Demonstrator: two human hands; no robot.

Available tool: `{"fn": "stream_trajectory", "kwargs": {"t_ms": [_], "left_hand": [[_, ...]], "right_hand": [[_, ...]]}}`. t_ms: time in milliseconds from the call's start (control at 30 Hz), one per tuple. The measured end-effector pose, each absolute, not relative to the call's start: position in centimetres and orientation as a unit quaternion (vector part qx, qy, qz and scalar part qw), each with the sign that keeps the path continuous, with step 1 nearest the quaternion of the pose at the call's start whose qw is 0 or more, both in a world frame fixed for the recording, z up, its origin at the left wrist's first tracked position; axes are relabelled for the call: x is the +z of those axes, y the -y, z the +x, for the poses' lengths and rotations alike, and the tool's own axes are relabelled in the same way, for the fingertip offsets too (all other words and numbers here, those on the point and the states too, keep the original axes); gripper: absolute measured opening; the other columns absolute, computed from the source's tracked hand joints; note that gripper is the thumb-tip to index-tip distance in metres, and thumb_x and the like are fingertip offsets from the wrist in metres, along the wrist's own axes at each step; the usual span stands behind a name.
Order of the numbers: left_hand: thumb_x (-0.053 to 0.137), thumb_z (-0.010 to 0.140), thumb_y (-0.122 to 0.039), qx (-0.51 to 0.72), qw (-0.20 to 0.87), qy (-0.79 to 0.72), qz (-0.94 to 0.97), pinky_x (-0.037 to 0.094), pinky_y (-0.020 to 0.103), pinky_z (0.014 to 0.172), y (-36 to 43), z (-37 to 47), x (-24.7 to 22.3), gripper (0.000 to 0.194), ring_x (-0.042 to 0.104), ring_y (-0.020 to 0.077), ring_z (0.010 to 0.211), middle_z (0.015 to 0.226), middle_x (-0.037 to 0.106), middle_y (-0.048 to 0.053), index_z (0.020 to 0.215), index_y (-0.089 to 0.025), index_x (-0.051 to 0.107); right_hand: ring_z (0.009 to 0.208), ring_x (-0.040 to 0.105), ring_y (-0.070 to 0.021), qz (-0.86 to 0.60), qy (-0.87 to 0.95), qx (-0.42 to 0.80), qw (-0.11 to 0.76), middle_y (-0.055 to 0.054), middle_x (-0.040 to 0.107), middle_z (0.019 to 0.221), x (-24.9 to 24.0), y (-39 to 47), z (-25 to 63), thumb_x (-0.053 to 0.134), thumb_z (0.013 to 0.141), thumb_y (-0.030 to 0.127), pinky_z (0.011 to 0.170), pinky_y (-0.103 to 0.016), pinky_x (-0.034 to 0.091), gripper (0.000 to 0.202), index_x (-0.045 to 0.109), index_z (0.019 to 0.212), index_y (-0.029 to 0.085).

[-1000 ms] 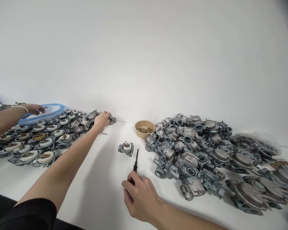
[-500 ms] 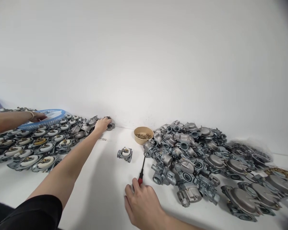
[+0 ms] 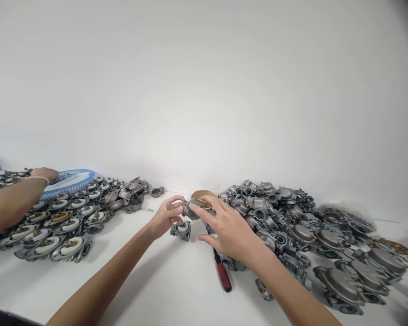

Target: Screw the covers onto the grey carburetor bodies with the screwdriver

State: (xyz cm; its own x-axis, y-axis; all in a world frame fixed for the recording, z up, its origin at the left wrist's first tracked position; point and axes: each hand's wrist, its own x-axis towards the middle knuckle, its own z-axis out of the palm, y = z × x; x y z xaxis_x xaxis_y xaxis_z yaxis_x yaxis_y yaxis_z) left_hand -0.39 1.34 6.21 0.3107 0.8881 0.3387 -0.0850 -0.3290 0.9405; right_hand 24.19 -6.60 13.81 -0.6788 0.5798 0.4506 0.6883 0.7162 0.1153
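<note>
One red-handled screwdriver lies on the white tabletop near the right hand, whose grip spreads wide; the left hand, its grip pinching a gray metal cover, hovers beside a carburetor body, brass-colored pieces in a bowl beyond.

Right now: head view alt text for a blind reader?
The left hand holds a gray float bowl near an open carburetor on a white table, the right hand close by, fingers spread. A red-handled screwdriver lies beside piled carburetors at right; rows of open carburetors at left, near another person's hand and a blue basket.
</note>
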Motion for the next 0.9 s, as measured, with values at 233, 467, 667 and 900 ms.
{"fn": "stream_trajectory", "kwargs": {"t_ms": [233,467,667,900], "left_hand": [[0.081,0.077,-0.063,0.469,0.611,-0.243,0.59,0.048,0.021,0.052,0.8,1.8,4.5,0.057,0.053,0.0097,0.054,0.069,0.059,-0.001,0.109,-0.019,0.062],[0.09,0.07,-0.05,0.401,0.255,-0.328,0.816,0.053,0.039,0.092,-0.8,-2.4,4.8,0.058,0.061,0.0294,0.109,0.122,0.069,0.012,0.119,-0.026,0.071],[0.087,0.07,-0.049,0.276,0.348,-0.401,0.801,0.054,0.031,0.076,-2.5,-4.4,2.0,0.064,0.067,0.0229,0.089,0.12,0.069,0.01,0.124,-0.023,0.067],[0.09,0.067,-0.044,0.311,0.409,-0.381,0.768,0.05,0.025,0.063,-1.2,0.2,0.1,0.063,0.065,0.0156,0.076,0.123,0.065,0.01,0.12,-0.019,0.066]], "right_hand": [[0.123,0.059,-0.0287,-0.25,0.945,-0.119,0.175,-0.011,0.058,0.14,12.4,5.4,24.6,0.07,0.09,0.016,0.1,-0.043,0.056,0.066,0.043,0.149,0.025],[0.107,0.068,-0.0226,-0.309,0.922,-0.059,0.225,-0.009,0.065,0.131,12.0,4.0,25.4,0.066,0.09,0.028,0.087,-0.033,0.057,0.063,0.047,0.149,0.026],[0.115,0.068,-0.0273,-0.404,0.872,0.0,0.277,-0.012,0.063,0.141,12.4,3.5,25.4,0.071,0.09,0.042,0.098,-0.04,0.057,0.067,0.049,0.15,0.022],[0.128,0.062,-0.0298,-0.424,0.87,0.05,0.246,-0.013,0.063,0.142,11.5,3.2,24.6,0.07,0.091,0.046,0.106,-0.042,0.052,0.067,0.05,0.15,0.021]]}}
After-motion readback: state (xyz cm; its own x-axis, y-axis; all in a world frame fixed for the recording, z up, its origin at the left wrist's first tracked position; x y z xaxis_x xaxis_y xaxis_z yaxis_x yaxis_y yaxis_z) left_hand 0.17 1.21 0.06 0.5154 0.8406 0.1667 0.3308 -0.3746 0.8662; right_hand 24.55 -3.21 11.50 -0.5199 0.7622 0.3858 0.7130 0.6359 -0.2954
